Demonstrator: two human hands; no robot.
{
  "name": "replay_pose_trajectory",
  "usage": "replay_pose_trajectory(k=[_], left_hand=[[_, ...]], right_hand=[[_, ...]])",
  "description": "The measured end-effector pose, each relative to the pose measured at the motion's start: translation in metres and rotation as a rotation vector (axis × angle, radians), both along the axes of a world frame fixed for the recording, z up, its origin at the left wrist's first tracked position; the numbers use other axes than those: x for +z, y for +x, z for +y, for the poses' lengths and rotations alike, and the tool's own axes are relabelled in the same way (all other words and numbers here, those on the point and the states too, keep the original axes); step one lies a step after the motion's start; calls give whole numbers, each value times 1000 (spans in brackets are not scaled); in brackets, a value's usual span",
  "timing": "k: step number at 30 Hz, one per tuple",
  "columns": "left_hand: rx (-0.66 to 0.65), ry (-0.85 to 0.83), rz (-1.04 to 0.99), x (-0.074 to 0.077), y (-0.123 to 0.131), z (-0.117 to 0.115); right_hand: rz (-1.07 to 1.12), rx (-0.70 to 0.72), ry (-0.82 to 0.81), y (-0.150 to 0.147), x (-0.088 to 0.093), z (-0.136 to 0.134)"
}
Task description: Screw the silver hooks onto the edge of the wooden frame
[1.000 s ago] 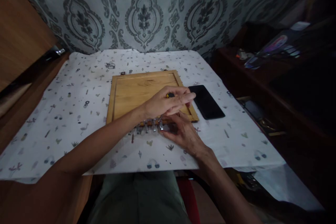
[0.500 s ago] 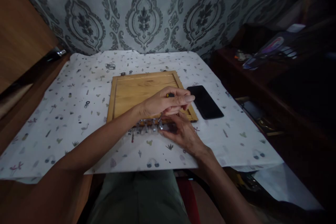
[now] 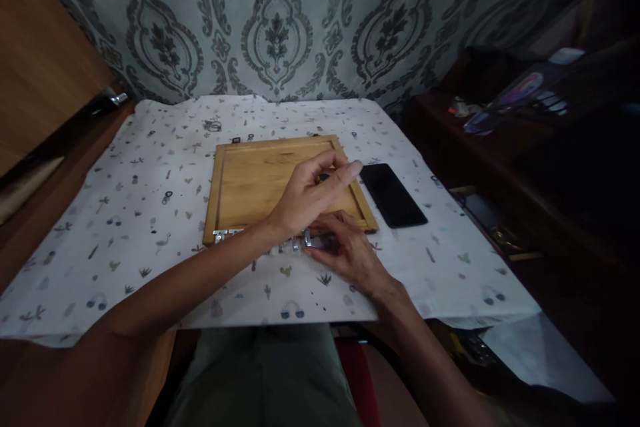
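Observation:
A shallow wooden tray [image 3: 250, 177] lies on a patterned white cloth [image 3: 125, 213]. Along its near edge runs a row of small metal hooks [image 3: 295, 245]. My left hand [image 3: 310, 193] reaches across over the tray's right part, fingers closed round a small dark tool with a yellow tip [image 3: 324, 177]. My right hand [image 3: 347, 250] rests on the cloth at the tray's near right corner, fingers pinched at the end of the hook row; what they hold is hidden.
A black phone [image 3: 393, 193] lies face up right of the tray. A dark wooden side unit [image 3: 500, 167] with clutter stands at the right. Wooden furniture [image 3: 45, 80] flanks the left. Patterned wallpaper rises behind.
My left hand has lifted and turned a little, fingers now more upright over the tray. More metal hooks show at the tray's near left corner. My right hand has barely moved.

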State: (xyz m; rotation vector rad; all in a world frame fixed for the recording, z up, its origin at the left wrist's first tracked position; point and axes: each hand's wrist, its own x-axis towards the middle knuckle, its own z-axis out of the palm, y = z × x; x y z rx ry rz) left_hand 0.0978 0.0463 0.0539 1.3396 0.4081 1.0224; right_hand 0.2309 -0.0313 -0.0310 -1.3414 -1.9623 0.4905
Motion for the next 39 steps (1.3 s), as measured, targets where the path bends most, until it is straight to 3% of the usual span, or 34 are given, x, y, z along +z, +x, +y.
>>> replay_pose_trajectory(k=[7,18,27,30,33,39], left_hand=[[-144,-4,4,-2,1,6],[-643,-55,101,6,-10,25],[-803,-55,217,10,-6,33],[-782,-49,205,12,-7,33],[-682,-19,184,14,-11,31],[-218,-34,187,10,-9,16]], right_hand=[[-7,0,8,0,0,0],[-21,-9,21,2,0,0],[-52,-30,32,2,-2,-1],[-37,-31,39,2,-5,0],[-3,-13,28,2,-5,1],[15,-8,-8,0,0,0]])
